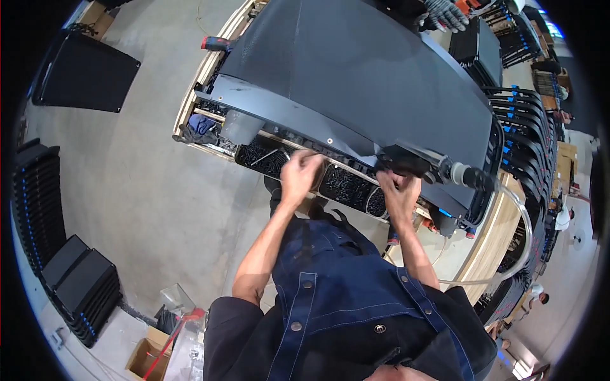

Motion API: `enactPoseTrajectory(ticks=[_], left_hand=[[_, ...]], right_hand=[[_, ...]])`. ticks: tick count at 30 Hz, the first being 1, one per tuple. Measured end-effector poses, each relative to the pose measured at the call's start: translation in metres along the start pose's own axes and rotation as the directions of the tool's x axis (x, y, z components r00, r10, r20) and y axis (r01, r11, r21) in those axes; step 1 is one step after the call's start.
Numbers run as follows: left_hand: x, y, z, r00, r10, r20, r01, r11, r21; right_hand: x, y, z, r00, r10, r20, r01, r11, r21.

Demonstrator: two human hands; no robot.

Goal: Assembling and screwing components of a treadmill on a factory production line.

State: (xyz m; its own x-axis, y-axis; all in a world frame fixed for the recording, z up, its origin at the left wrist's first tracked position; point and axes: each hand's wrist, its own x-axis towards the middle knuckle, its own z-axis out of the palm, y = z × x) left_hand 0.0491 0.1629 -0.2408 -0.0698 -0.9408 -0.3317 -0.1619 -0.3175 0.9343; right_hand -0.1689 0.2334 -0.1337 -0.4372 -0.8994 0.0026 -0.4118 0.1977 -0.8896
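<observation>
My left hand [300, 176] is over a row of black bins. Its fingers are pinched and slightly blurred; what they hold is too small to make out. Just left of it, a bin of small black fasteners [257, 159] has a thin pale rod lying across it. My right hand [400, 197] is curled at a black hand-held air tool [406, 162], whose grip is partly hidden by the fingers. A clear hose [526, 235] runs from the tool's end. Beyond both hands lies a large dark grey panel [356, 70], with its near edge above the bins.
Another bin of black fasteners [346, 184] is between my hands. A grey cup [241, 127] and blue cloth [202, 124] are at the bench's left end. A gloved hand [446, 14] of another person is at the far side. Stacked black frames [524, 133] stand right.
</observation>
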Motion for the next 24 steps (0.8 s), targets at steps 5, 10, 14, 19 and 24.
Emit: enactPoseTrajectory(ticks=[5, 10, 14, 19, 24], left_hand=[[0.054, -0.118, -0.074, 0.940, 0.338, -0.048, -0.178, 0.605, 0.776], [0.097, -0.156, -0.099, 0.931, 0.192, 0.311, -0.365, 0.460, 0.809], [0.095, -0.140, -0.107, 0.834, 0.366, 0.413, -0.547, 0.453, 0.704], [0.041, -0.108, -0.114, 0.905, -0.203, 0.373, 0.129, 0.969, 0.212], [-0.027, -0.104, -0.114, 0.749, -0.514, 0.419, 0.623, 0.761, -0.181]], right_hand=[[-0.040, 0.026, 0.064, 0.794, 0.325, 0.513, -0.286, 0.945, -0.156], [-0.035, 0.111, 0.171, 0.747, 0.338, 0.573, -0.141, 0.922, -0.361], [-0.028, 0.138, 0.210, 0.781, 0.263, 0.567, 0.148, 0.804, -0.577], [-0.036, 0.171, 0.219, 0.730, 0.277, 0.625, 0.303, 0.688, -0.659], [-0.038, 0.175, 0.219, 0.712, 0.300, 0.635, 0.335, 0.650, -0.682]])
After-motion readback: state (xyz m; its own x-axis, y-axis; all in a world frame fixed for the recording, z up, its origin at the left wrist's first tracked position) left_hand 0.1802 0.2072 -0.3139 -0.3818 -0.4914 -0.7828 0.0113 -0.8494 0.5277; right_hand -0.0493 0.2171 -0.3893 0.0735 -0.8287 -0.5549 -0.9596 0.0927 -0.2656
